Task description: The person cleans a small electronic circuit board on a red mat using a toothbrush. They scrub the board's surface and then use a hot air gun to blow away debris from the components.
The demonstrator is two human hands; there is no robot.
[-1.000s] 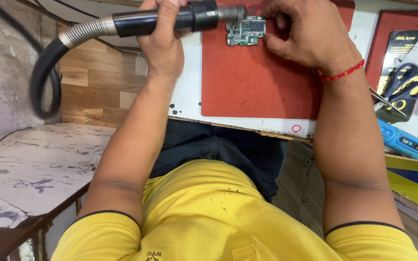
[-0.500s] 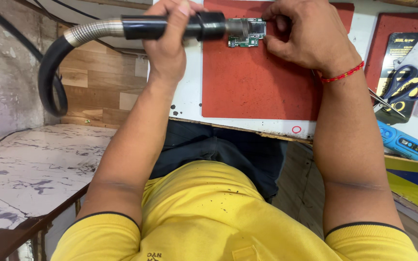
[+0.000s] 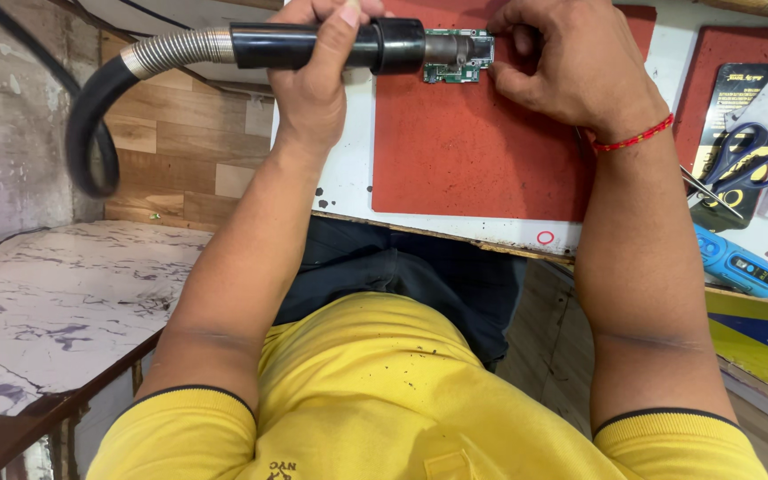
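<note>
Lying across the white bench (image 3: 348, 178), a red mat (image 3: 473, 151) is carrying a small green circuit board (image 3: 460, 58) at its far edge. The left hand (image 3: 317, 67) is wrapping its fingers around a black hot-air handle (image 3: 313, 44), nozzle at the board. The right hand (image 3: 571, 62) is curling its fingers beside the board's right edge; whether they are pinching it is unclear. At far right, a black rectangular package with yellow print (image 3: 735, 93) is sitting under blue-handled scissors (image 3: 744, 173).

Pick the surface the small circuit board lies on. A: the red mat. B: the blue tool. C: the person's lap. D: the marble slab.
A: the green board lies on the red mat, with the right hand at its edge and the left hand holding the black nozzle against it.
</note>
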